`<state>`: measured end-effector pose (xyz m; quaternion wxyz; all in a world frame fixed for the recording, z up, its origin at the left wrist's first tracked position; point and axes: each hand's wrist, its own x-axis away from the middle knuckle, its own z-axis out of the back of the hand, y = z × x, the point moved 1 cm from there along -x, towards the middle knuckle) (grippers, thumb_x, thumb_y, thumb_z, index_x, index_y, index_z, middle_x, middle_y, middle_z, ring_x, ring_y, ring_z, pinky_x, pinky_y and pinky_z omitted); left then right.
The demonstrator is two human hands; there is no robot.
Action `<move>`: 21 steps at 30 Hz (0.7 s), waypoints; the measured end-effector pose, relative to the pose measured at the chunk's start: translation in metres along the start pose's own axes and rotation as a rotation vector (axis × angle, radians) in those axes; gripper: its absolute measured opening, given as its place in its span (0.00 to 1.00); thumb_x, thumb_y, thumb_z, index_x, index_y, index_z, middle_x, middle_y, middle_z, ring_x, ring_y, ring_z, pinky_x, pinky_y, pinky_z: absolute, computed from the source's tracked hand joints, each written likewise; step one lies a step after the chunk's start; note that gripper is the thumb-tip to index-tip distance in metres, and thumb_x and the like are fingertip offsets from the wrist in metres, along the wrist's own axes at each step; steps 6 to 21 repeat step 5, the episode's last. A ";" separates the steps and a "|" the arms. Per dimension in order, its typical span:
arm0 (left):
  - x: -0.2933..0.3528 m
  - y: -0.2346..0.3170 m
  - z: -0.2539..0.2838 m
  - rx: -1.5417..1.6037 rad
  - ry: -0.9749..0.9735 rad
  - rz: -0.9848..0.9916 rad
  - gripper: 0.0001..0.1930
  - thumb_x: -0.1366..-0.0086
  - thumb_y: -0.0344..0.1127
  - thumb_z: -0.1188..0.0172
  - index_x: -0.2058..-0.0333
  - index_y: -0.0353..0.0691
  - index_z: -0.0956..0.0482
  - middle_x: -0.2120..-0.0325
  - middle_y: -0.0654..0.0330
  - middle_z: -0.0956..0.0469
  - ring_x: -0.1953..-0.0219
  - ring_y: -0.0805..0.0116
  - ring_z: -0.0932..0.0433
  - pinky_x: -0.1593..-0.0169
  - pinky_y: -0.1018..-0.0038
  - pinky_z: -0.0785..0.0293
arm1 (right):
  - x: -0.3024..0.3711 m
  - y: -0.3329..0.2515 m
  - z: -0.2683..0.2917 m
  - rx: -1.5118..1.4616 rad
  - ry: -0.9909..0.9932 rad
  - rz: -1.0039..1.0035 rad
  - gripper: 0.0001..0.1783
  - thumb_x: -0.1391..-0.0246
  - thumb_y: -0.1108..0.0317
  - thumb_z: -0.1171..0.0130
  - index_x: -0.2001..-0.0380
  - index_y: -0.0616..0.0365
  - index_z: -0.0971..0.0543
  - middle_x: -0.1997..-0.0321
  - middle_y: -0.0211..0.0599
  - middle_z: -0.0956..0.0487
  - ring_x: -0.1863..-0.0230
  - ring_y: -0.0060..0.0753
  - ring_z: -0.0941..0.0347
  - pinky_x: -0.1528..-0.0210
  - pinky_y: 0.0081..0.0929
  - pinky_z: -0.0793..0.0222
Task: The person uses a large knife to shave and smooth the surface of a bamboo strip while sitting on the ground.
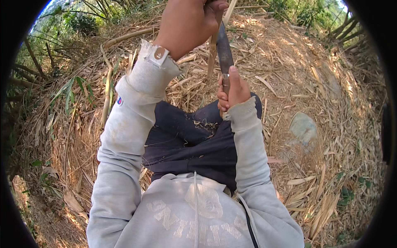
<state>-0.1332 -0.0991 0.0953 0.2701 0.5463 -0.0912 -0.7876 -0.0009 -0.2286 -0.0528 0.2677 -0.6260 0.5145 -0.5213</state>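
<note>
My right hand point(236, 91) is wrapped round the handle of a machete point(225, 51), whose dark blade points up and away from me. Raised at the top of the view, my left hand point(188, 27) is closed on a split bamboo strip point(212, 58); its fingertips are partly cut off by the picture's edge. The strip hangs down just left of the blade, its lower end above my dark trousers point(190, 144). Beyond my left fingers a paler length point(229, 11) slants up beside the blade. Whether blade and bamboo touch, I cannot tell.
Dry bamboo leaves and shavings point(285, 62) cover the sloping ground. A grey stone point(303, 127) lies right of my knees. On the left a bent bamboo pole point(108, 89) lies on the litter, near a green-leaved shoot point(72, 91). Bushes point(82, 22) stand at the back.
</note>
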 end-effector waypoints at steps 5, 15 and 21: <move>0.010 0.007 -0.002 -0.003 -0.060 -0.020 0.09 0.42 0.24 0.38 0.72 0.34 0.33 0.81 0.46 0.29 0.75 0.44 0.24 0.71 0.60 0.32 | 0.005 -0.009 0.001 0.015 0.074 0.046 0.33 0.35 0.34 0.55 0.72 0.57 0.29 0.90 0.26 0.38 0.94 0.19 0.46 0.91 0.23 0.49; 0.010 0.007 -0.002 -0.003 -0.060 -0.020 0.09 0.42 0.24 0.38 0.72 0.34 0.33 0.81 0.46 0.29 0.75 0.44 0.24 0.71 0.60 0.32 | 0.005 -0.009 0.001 0.015 0.074 0.046 0.33 0.35 0.34 0.55 0.72 0.57 0.29 0.90 0.26 0.38 0.94 0.19 0.46 0.91 0.23 0.49; 0.010 0.007 -0.002 -0.003 -0.060 -0.020 0.09 0.42 0.24 0.38 0.72 0.34 0.33 0.81 0.46 0.29 0.75 0.44 0.24 0.71 0.60 0.32 | 0.005 -0.009 0.001 0.015 0.074 0.046 0.33 0.35 0.34 0.55 0.72 0.57 0.29 0.90 0.26 0.38 0.94 0.19 0.46 0.91 0.23 0.49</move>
